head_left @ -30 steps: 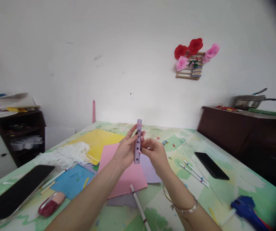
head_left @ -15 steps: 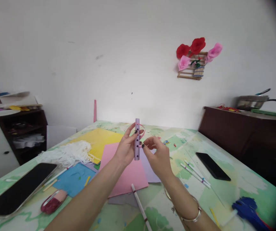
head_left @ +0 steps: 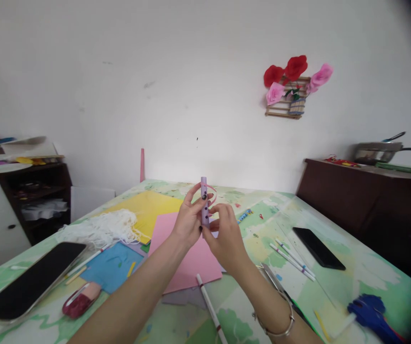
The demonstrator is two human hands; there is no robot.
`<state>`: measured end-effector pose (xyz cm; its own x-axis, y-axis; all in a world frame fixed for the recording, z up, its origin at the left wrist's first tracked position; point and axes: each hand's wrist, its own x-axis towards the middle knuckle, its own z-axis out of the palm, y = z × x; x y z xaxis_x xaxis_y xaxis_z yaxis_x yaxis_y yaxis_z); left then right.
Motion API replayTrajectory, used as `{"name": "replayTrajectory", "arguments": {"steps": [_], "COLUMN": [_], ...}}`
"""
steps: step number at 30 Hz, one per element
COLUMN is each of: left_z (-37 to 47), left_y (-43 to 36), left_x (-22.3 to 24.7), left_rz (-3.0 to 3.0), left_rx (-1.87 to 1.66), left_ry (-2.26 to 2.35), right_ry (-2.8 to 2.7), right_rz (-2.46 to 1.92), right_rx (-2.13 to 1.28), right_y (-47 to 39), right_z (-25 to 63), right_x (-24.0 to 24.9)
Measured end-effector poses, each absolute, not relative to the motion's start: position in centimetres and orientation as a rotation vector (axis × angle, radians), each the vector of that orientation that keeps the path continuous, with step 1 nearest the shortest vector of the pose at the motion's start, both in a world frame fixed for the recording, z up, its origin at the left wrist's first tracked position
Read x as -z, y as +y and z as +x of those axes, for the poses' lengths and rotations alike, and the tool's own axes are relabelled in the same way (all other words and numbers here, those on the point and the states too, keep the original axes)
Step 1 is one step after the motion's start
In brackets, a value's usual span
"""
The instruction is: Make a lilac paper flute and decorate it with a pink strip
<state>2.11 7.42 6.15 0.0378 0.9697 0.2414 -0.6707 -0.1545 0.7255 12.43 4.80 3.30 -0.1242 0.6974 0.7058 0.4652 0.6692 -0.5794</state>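
Note:
Upright over the middle of the table is a slim purple paper tube (head_left: 205, 216) with a row of dark dots, shaped like a small toy flute. A thin pink strip (head_left: 216, 192) curves out in a loop from its upper right side. My left hand (head_left: 186, 223) is closed round the tube, thumb across its front. At the tube's lower end, my right hand (head_left: 227, 241) pinches it between thumb and fingers. Beneath the hands lie a pink sheet (head_left: 176, 260) and a white marker (head_left: 210, 306).
On the left are white yarn (head_left: 107, 227), a blue sheet (head_left: 108, 267), a yellow sheet (head_left: 155, 205), a tablet-like black device (head_left: 29, 282) and a maroon-and-pink object (head_left: 81, 300). Rightward lie markers (head_left: 293, 262), a black phone (head_left: 318, 248), scissors (head_left: 275, 277) and a blue glue gun (head_left: 368, 313).
My right hand has moved down and left, from beside the pink strip to the tube's lower end. My left hand keeps its hold. The scissors have come into sight beside my right forearm.

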Motion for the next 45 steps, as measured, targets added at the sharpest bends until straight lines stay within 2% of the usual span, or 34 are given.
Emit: {"name": "replayTrajectory", "arguments": {"steps": [3,16,20,28,31,41,45], "left_z": [2.1,2.1,1.9,1.6,1.6,1.3,1.3], "left_y": [7.5,7.3,7.4,7.8,7.9,7.7,7.8], "left_x": [-6.0,-6.1,-6.0,-6.6,-6.6,-7.1,-6.9], "left_rz": [0.896,1.018,0.987,0.757,0.722,0.711,0.774], "left_rx": [-1.536,-1.632,-1.655,-1.627,-1.613,-1.639,-1.632], "left_ry": [0.469,0.611,0.623,0.577,0.545,0.582,0.577], "right_ry": [-1.724,-1.813,-1.742,-1.562,-1.59,-1.841,-1.822], "right_rz": [-0.914,-0.973,-0.917,-0.834,-0.787,-0.704,-0.754], "right_rx": [-0.326,0.077,-0.038,-0.638,-0.628,-0.295,-0.319], "right_y": [4.9,5.1,5.4,5.7,5.8,5.4,5.6], "right_z": [12.4,12.3,12.4,12.7,12.8,13.2,13.2], "right_x": [-3.1,-2.6,-2.6,-3.2,-3.1,-3.5,-3.4]}}
